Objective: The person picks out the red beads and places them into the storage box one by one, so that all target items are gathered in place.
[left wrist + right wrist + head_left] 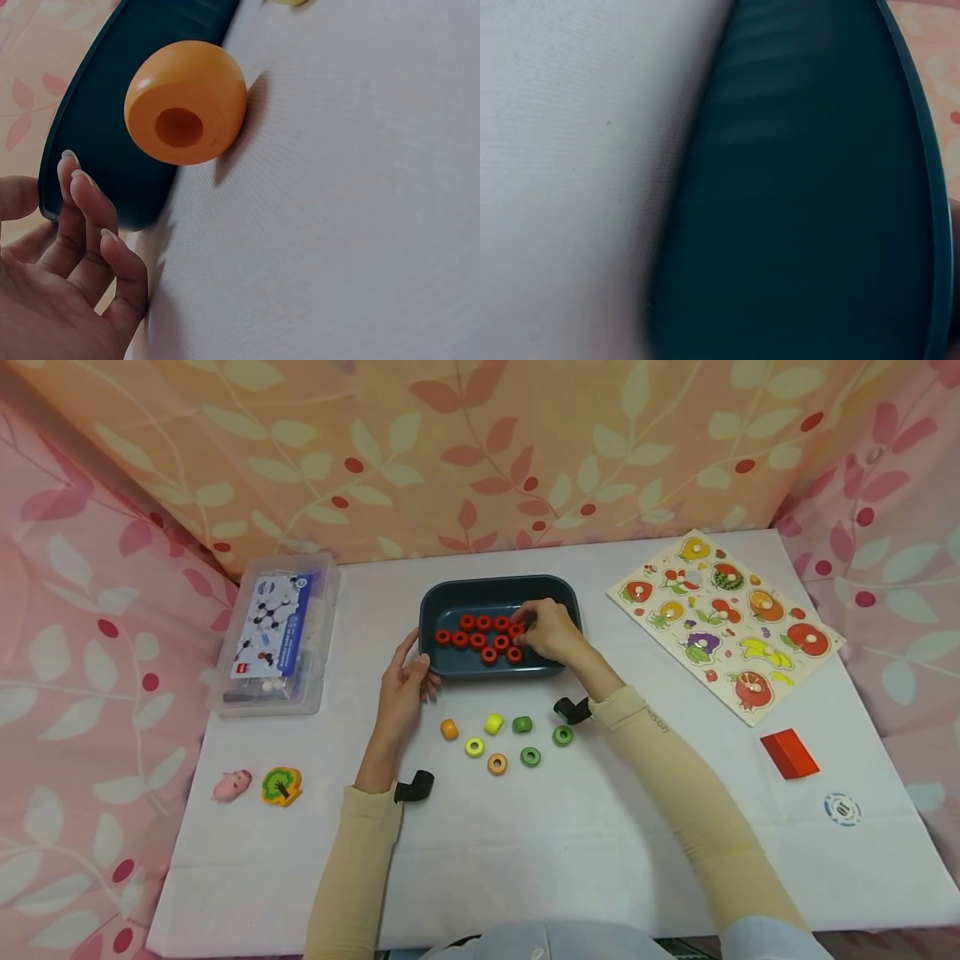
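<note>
A dark teal tray (pixel 498 673) lies on the table with several red ring beads (pixel 477 641) grouped inside it. My left hand (pixel 405 689) grips the tray's near left corner, its thumb at the rim and other fingers against the outer wall. Over the tray's right side reaches my right hand (pixel 551 631), thumb and index finger pinching a red bead (pixel 515 630) at the group's right edge. The right wrist view shows only the tray's outer wall (pixel 802 187); the fingertips are hidden there. An orange bead (pixel 184 105) stands close to the left wrist camera.
Before the tray lie orange, yellow (pixel 474 747) and green beads (pixel 531 757). A clear plastic box (pixel 273 635) is at left, above a pink pig (pixel 232 786) and tree piece (pixel 282 786). Rightward are a fruit puzzle board (pixel 726 618), red block (pixel 790 754) and round chip (pixel 842 809).
</note>
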Motion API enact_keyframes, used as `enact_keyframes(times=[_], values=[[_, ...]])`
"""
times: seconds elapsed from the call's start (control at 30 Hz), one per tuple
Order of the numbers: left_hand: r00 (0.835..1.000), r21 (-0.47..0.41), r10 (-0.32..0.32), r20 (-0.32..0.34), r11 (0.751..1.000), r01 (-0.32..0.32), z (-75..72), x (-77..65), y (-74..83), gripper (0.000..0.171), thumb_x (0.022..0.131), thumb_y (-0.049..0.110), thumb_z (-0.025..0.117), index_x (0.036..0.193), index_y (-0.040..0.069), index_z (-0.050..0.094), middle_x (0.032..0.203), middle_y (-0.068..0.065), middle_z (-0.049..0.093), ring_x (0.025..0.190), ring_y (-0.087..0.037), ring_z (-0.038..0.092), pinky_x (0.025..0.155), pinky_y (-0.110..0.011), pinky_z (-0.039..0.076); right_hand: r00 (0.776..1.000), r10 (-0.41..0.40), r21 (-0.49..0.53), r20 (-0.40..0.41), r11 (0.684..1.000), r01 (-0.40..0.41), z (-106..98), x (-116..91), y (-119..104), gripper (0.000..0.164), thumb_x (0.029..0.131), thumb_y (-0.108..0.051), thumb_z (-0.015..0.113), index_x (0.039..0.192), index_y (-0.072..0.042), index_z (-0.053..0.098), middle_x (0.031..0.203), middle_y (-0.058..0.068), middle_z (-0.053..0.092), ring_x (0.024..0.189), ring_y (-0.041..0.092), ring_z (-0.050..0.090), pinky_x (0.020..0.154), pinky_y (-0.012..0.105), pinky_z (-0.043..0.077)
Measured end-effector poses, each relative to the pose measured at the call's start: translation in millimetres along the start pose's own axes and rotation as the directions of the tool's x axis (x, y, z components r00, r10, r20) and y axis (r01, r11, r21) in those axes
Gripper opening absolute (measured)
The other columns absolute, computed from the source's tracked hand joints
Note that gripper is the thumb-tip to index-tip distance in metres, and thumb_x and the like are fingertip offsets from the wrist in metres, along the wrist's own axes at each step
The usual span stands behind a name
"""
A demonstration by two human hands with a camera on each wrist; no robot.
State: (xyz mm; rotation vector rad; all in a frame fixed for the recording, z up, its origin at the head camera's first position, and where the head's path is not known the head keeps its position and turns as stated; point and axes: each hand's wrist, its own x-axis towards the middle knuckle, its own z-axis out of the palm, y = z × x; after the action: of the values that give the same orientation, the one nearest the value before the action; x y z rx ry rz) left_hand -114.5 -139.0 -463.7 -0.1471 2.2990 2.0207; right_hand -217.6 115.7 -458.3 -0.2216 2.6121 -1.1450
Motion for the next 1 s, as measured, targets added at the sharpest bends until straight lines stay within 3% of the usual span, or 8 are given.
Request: enact_keyframes(times=[0.2, 0.3, 0.43, 0.67, 0.87, 1.0], values=[[1.0, -0.006, -0.012, -0.007, 1.0, 0.012, 0.1, 8.1, -14.4, 0.051, 0.107, 0.022, 0.049, 0.156, 0.026, 0.036, 0.092, -0.032, 0.064, 0.08, -0.05, 0.054, 0.067, -0.043, 0.047, 1.0, -0.016, 0.031, 0.004, 0.999, 0.016, 0.4, 0.0, 1.3, 0.028, 0.085, -0.004, 0.077, 0.113, -0.006, 0.071, 0.1, 0.011, 0.072, 0.081, 0.022, 0.065, 0.079, 0.036, 0.05], [1.0, -0.015, -0.011, -0.013, 1.0, 0.011, -0.6, 14.1, -26.8, 0.05, 0.106, 0.026, 0.05, 0.154, 0.032, 0.037, 0.091, -0.03, 0.064, 0.077, -0.045, 0.056, 0.065, -0.04, 0.046, 1.0, -0.028, 0.039, 0.009, 0.999, 0.027, 0.3, -0.4, 2.2, 0.027, 0.086, -0.002, 0.077, 0.112, -0.006, 0.071, 0.094, 0.011, 0.073, 0.079, 0.021, 0.065, 0.081, 0.035, 0.05], [1.0, -0.006, 0.002, -0.024, 1.0, -0.002, -0.2, 16.0, -31.4, 0.049, 0.106, 0.031, 0.051, 0.152, 0.038, 0.039, 0.087, -0.021, 0.066, 0.071, -0.033, 0.057, 0.063, -0.033, 0.046, 0.999, -0.045, 0.048, 0.011, 0.998, 0.044, 0.1, -0.7, 2.8, 0.027, 0.085, -0.004, 0.078, 0.111, -0.007, 0.071, 0.091, 0.011, 0.073, 0.077, 0.02, 0.066, 0.081, 0.035, 0.05], [0.999, 0.003, 0.028, -0.033, 1.0, -0.028, 1.7, 16.3, -31.2, 0.047, 0.105, 0.034, 0.052, 0.151, 0.039, 0.041, 0.08, -0.009, 0.066, 0.065, -0.022, 0.057, 0.061, -0.028, 0.046, 0.995, -0.099, 0.078, -0.022, 0.992, 0.1, -0.9, -0.3, 4.7, 0.021, 0.087, -0.005, 0.076, 0.107, -0.006, 0.072, 0.098, 0.008, 0.073, 0.085, 0.018, 0.068, 0.082, 0.035, 0.052], [1.0, 0.009, 0.022, -0.022, 1.0, -0.022, -3.1, 17.6, -28.9, 0.047, 0.105, 0.032, 0.053, 0.151, 0.035, 0.043, 0.086, -0.021, 0.064, 0.066, -0.02, 0.053, 0.061, -0.026, 0.045, 0.977, -0.194, 0.091, -0.085, 0.975, 0.201, -4.3, -8.3, 2.2, 0.022, 0.093, -0.018, 0.072, 0.112, -0.008, 0.071, 0.103, 0.005, 0.07, 0.094, 0.019, 0.064, 0.083, 0.036, 0.051], [0.999, 0.079, 0.022, -0.035, 0.997, -0.02, -10.4, 19.5, -23.5, 0.05, 0.102, 0.032, 0.059, 0.149, 0.037, 0.045, 0.091, -0.022, 0.065, 0.07, -0.023, 0.055, 0.064, -0.025, 0.047, 0.947, -0.268, 0.011, -0.178, 0.962, 0.274, -12.3, -18.4, -1.0, 0.031, 0.097, -0.028, 0.068, 0.123, -0.011, 0.069, 0.122, 0.004, 0.067, 0.116, 0.022, 0.057, 0.098, 0.042, 0.045]])
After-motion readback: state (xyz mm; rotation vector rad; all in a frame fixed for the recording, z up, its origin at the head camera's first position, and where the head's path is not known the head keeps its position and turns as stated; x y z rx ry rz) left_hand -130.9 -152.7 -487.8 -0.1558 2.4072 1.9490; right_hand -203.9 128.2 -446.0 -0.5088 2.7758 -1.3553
